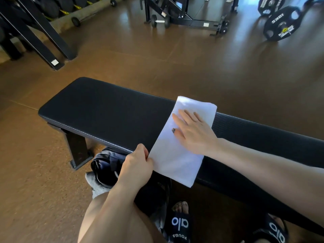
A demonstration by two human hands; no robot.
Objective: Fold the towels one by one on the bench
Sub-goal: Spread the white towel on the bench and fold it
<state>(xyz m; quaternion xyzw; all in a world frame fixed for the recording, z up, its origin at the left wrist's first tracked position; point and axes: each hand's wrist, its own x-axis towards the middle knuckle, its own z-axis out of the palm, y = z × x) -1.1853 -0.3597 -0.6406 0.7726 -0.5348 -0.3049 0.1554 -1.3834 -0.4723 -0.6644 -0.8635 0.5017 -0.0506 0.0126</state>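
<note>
Right hand (192,132) flattens white towel (178,155) (oblong) on padded bench (98,109).

Left of the fingers (182,118): bare black bench (105,109) top is lying open.
Beyond the fingers: brown floor (192,67) is stretching clear up to the dumbbell (160,21).
Below the near bench edge: dark bag (107,165) is crowding the gap.

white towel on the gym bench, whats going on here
A person is folding a white towel laid across a black padded gym bench. The right hand presses flat on the towel's middle, while the left hand pinches its near left edge. The towel already lies as a narrow strip. A dark bag sits on the floor below.
</note>
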